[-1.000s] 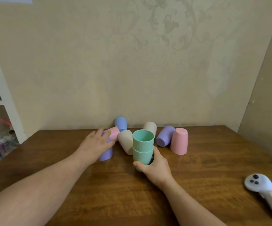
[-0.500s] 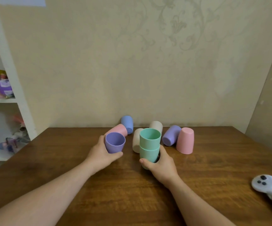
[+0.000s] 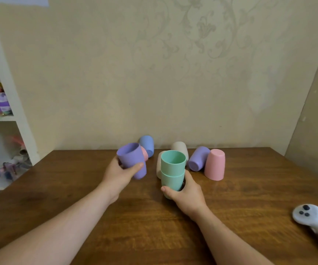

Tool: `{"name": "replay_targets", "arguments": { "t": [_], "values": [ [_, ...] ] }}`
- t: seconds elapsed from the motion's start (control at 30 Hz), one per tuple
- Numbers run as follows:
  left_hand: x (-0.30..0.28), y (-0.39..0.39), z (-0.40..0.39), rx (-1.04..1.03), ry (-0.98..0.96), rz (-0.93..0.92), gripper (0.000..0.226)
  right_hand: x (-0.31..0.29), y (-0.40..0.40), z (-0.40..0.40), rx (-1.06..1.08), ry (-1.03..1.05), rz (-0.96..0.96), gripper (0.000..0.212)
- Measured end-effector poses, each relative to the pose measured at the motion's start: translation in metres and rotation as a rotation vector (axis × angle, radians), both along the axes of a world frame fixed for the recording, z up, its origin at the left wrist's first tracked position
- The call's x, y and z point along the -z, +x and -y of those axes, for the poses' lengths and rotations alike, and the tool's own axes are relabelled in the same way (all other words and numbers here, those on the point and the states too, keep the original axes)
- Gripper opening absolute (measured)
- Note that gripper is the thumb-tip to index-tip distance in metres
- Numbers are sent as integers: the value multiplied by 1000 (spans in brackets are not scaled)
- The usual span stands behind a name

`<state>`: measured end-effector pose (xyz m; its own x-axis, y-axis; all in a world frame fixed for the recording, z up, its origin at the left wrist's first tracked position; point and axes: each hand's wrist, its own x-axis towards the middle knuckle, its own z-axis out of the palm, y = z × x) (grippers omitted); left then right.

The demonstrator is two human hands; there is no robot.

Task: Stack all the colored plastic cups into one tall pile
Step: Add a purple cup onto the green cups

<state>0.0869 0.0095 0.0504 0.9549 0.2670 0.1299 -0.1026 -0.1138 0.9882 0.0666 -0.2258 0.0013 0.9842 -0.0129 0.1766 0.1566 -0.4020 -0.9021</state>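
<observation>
My left hand (image 3: 120, 172) grips a purple cup (image 3: 132, 159), lifted off the table and tilted, mouth up and to the left. My right hand (image 3: 186, 194) holds the base of a stack of two green cups (image 3: 173, 169) standing upright. Behind the purple cup lie a pink cup (image 3: 145, 153), mostly hidden, and a blue cup (image 3: 147, 145). Two beige cups (image 3: 181, 149) lie behind the green stack. To the right, a second purple cup (image 3: 198, 158) lies on its side and a pink cup (image 3: 215, 164) stands mouth down.
The brown wooden table (image 3: 154, 226) ends at a papered wall. A white handheld device with dark buttons (image 3: 314, 220) lies at the right front. A white shelf unit (image 3: 3, 104) with toys stands to the left.
My left hand took the purple cup from the table, turned it mouth up, then raised and tilted it. My right hand kept holding the green stack in place.
</observation>
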Motion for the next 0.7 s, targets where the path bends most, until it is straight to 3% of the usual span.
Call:
{"name": "replay_targets", "arguments": {
  "t": [0.13, 0.27, 0.33, 0.43, 0.53, 0.7],
  "values": [
    [-55, 6, 28, 99, -175, 204, 60, 1, -1, 0, 8, 1, 7, 78],
    [-84, 7, 62, 193, -55, 317, 80, 1, -2, 0, 7, 2, 1, 79],
    [-78, 2, 76, 261, 30, 269, 87, 2, -2, 0, 18, -4, 10, 78],
    [-56, -5, 86, 291, 153, 191, 77, 2, -2, 0, 35, -14, 20, 76],
    [-35, -8, 87, 319, 234, 175, 93, 1, -2, 0, 24, -25, 19, 76],
    [-22, -8, 81, 386, 187, 107, 122, 2, -2, 2, 9, -36, 20, 80]
  ]
}}
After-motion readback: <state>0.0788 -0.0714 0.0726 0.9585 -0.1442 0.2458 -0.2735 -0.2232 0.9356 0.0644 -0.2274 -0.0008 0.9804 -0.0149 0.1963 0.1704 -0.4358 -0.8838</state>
